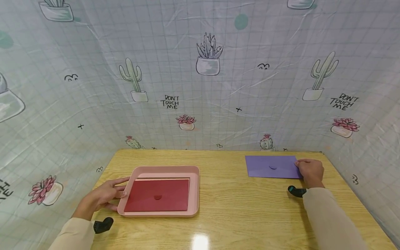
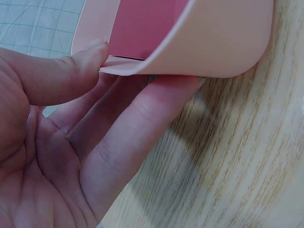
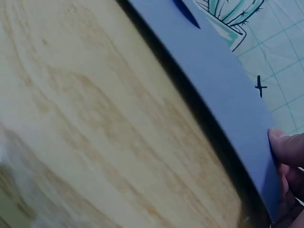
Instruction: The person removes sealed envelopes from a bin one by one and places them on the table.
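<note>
A pink tray point(image 1: 194, 208) sits on the left half of the table, with a red envelope point(image 1: 156, 201) lying flat inside it; a pale edge shows beneath that envelope. My left hand point(image 1: 106, 194) pinches the tray's left rim, thumb on the inner side and fingers below, as the left wrist view shows with the tray wall point(image 2: 228, 42). At the far right, my right hand point(image 1: 311, 172) holds the right end of a purple envelope point(image 1: 265, 168) between thumb and fingers. In the right wrist view the envelope point(image 3: 223, 104) has a dark shadow along its near edge; some fingers are hidden behind it.
The wooden table point(image 1: 231, 215) carries both things. A patterned curtain point(image 1: 218, 90) with cactus prints closes in the back and both sides, and meets the table's far edge just behind the purple envelope. Black wrist devices point(image 1: 297, 191) are on both sleeves.
</note>
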{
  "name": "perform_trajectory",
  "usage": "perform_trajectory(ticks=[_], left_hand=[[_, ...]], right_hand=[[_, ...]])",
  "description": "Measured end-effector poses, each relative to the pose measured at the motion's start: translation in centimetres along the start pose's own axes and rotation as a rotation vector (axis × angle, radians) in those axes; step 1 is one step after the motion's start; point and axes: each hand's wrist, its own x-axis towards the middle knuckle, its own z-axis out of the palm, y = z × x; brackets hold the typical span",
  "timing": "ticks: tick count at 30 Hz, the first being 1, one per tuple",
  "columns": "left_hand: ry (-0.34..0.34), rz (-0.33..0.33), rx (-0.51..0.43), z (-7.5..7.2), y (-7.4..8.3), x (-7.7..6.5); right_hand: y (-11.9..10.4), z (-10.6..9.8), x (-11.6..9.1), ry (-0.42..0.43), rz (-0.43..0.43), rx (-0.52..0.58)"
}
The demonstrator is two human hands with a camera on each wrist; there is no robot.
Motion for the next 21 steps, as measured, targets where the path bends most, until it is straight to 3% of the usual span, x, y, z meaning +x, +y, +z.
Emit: perform_trajectory(ticks=[13, 17, 21], left_hand=[[0.005, -0.004, 0.0, 0.0, 0.2, 0.0], [0.001, -0.006, -0.009, -0.1, 0.2, -0.1], [-0.006, -0.008, -0.014, -0.2, 0.1, -0.2]], right_hand=[[-0.2, 0.1, -0.9, 0.096, -0.024, -0.032], [-1.0, 0.9, -1.1, 0.138, -0.005, 0.085], [-2.3, 2.0, -1.5, 0.101, 0.033, 0.238]])
